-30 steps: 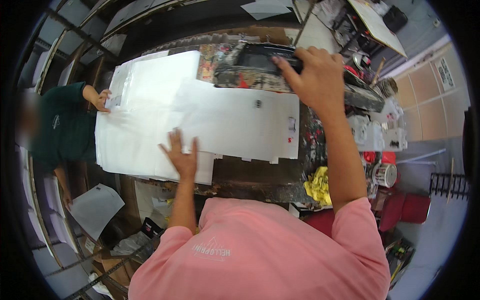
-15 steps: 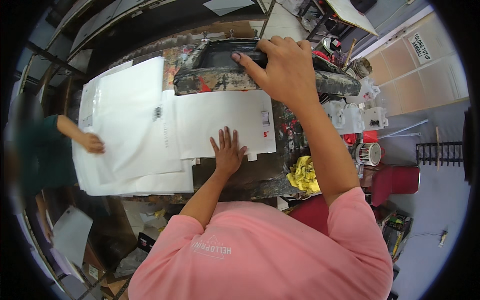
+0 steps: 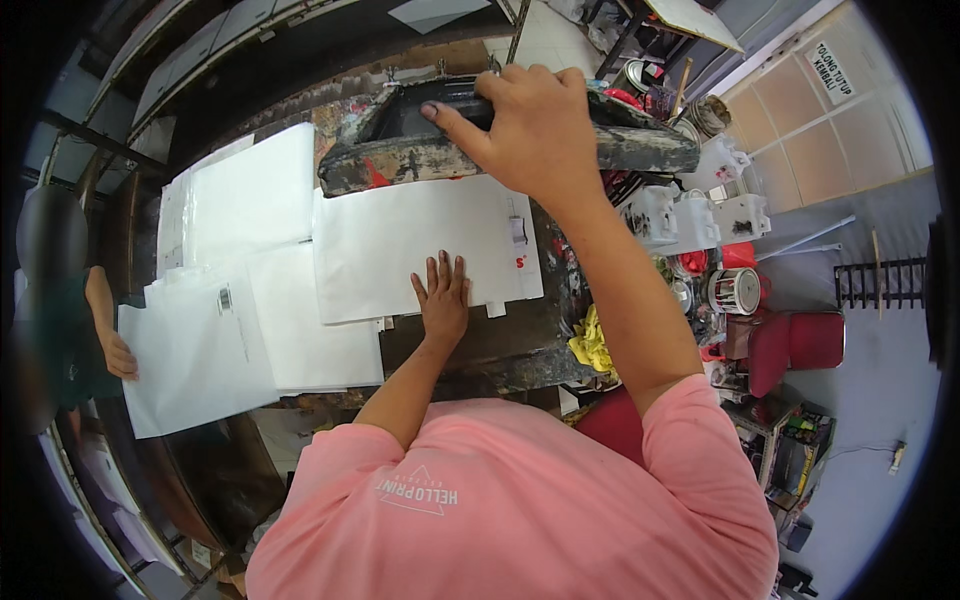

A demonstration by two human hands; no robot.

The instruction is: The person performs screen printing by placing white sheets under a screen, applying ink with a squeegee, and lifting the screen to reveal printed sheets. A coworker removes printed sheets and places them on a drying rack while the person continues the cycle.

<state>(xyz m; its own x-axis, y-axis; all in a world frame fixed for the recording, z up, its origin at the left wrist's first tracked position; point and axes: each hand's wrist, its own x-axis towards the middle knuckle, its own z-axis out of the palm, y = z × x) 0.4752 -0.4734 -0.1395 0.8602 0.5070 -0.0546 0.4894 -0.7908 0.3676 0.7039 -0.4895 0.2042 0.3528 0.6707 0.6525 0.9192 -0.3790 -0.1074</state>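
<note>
1. As one white sheet [image 3: 400, 240] lies on the dark worktable [image 3: 500, 345], the left hand [image 3: 444, 308] of a person in a pink shirt [image 3: 540, 490] rests palm down at its near edge, all five digits straight and slightly spread, grasping nothing.
2. The person's right hand [image 3: 540, 130] is half closed over one paint-caked frame [image 3: 400, 160], thumb stretched out to the left with a dark smudge at its tip; whether the fingers grip the frame or something inside it cannot be told, as the palm hides it.
3. The frame stands over the sheet's far edge; whether the two touch is unclear. One red mark and one small printed patch show near the sheet's right end, and two white tabs [image 3: 496, 310] jut from its near side.
4. To the left spreads one pile of white paper [image 3: 250, 190], its sheets too overlapped to count. There, one co-worker's hand [image 3: 120, 357] is at the left edge of one loose sheet [image 3: 190, 360], which overhangs the table.
5. To the right sit one crumpled yellow bundle [image 3: 592, 342], three white containers [image 3: 695, 222] in a row and one stained pail [image 3: 735, 290].
6. Farther out are one red chair [image 3: 805, 340] and one black rack [image 3: 880, 283] against the wall.
</note>
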